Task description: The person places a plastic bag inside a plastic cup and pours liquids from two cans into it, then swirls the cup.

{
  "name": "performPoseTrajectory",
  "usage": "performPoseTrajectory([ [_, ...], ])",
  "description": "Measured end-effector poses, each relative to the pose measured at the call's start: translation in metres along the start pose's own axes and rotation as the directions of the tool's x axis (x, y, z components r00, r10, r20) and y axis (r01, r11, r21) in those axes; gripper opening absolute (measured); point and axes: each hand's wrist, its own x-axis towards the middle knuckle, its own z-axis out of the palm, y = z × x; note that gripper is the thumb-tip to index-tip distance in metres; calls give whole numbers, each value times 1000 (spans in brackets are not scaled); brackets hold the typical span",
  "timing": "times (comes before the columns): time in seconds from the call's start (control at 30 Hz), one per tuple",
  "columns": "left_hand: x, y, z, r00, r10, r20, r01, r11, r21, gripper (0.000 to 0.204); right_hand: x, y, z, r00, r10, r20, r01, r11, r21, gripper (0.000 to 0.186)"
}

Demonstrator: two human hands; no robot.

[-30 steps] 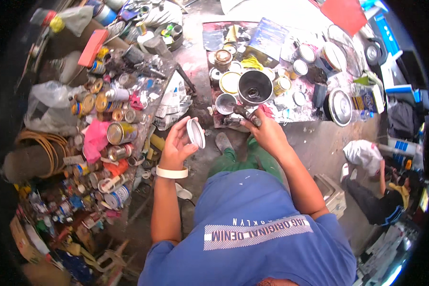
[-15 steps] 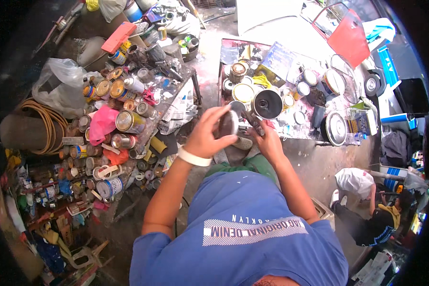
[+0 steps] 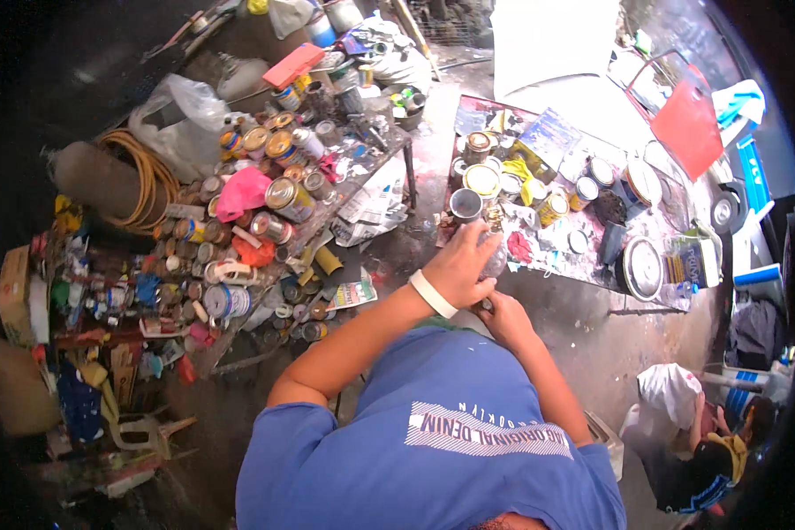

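My left hand (image 3: 458, 269), with a white band on its wrist, curls over a rounded grey cup (image 3: 496, 263) that looks like part of a spray gun. Its fingers cover most of the cup and its lid. Close below, my right hand (image 3: 507, 320) is closed round the spray gun's handle, which is largely hidden by the fingers. Just beyond my left fingertips an open grey cup (image 3: 465, 205) stands at the near left corner of the paint-stained table (image 3: 548, 247).
Paint cans (image 3: 481, 179), a yellow cloth (image 3: 523, 177) and a large round tin (image 3: 643, 267) crowd the right table. To the left, a bench holds many tins, a pink bag (image 3: 243, 194) and newspaper (image 3: 371, 212). Another person (image 3: 689, 450) crouches at the lower right.
My left hand has brought the round lid over onto the spray gun's cup, whose open dark mouth is now covered. Both hands have come closer to my body, and the view has shifted left.
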Motion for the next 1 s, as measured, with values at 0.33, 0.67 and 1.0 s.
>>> performPoseTrajectory([
  [0.33, -70, 48, 53, 997, 46, 60, -54, 988, 147, 57, -99, 9, 32, 993, 47, 106, -66, 981, 180, 38],
  [0.67, -104, 40, 25, 961, 225, 159, -244, 964, 108, 50, -106, 6, 32, 968, -127, 219, 116, 991, 60, 44],
  [1.0, -125, -25, -13, 962, -152, -225, 152, 988, -18, 104, -4, -12, 45, 961, 42, 272, -118, 955, 272, 46],
])
